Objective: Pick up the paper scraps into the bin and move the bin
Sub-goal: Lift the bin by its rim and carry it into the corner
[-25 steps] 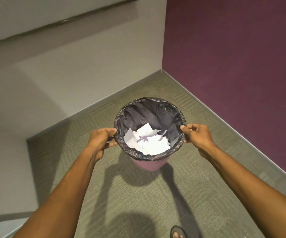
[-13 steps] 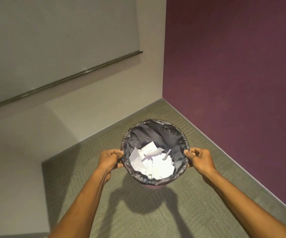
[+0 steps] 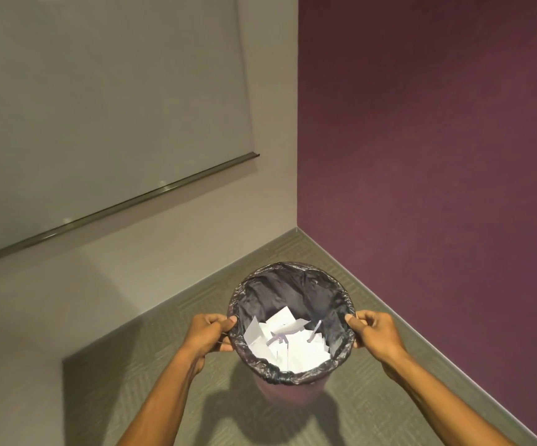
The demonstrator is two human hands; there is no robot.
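Starting at the left: the grey wall with its glass panel (image 3: 99, 101) and the metal rail (image 3: 115, 206) running along under it, nothing there to catch on. Coming in, my left hand (image 3: 209, 336) is pinched onto the left side of the bin's rim, thumb over the top, fingers curled beneath the folded liner. Between my hands sits the bin (image 3: 291, 389) itself, upright, mouth facing me, its axis running straight up and down. The black liner (image 3: 296, 294) is tucked over the rim all the way round, and the paper scraps (image 3: 288, 342) lie heaped white in the bottom, so I judge the pick-up part is finished and this is the carrying part. On the far side, my right hand (image 3: 373, 334) is clamped on the opposite edge in the same fashion. So the hands are apart, one on each side of the rim, level with each other, neither nearer than the other. The bin is dead ahead of me, and beyond it the carpet (image 3: 138, 365) runs into the corner where the grey wall meets the purple wall (image 3: 437, 156). That corner looks like the likely spot to me. Whether the base is touching the floor I cannot tell; the shadow beneath suggests it hangs just clear. The thing to mind is keeping it level, since loose paper would spill with any tilt.
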